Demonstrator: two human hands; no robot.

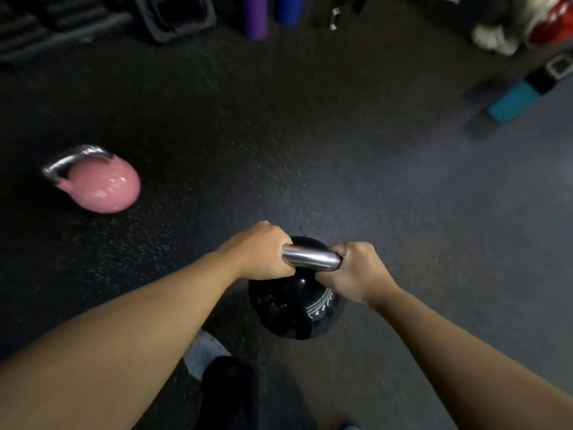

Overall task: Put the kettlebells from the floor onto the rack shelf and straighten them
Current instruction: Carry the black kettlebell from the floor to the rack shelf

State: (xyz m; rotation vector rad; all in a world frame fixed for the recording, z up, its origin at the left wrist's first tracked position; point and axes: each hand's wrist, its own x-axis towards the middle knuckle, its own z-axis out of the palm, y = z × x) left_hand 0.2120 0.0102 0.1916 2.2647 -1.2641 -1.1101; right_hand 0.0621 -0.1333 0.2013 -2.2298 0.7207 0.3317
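Observation:
A black kettlebell [291,308] with a shiny steel handle is low in the middle of the view, over the dark rubber floor. My left hand [263,252] grips the left end of its handle and my right hand [356,271] grips the right end. Whether it rests on the floor or hangs just above it, I cannot tell. A pink kettlebell [102,184] with a steel handle stands alone on the floor to the left, about an arm's length from my hands. The rack shelf is not in view.
Purple [255,13] and blue [288,7] rolled mats stand at the top. Dark weight plates [46,23] lie at the top left. A teal block [514,100] and white and red bags [527,23] are at the right. My shoe [204,352] is just left of the black kettlebell.

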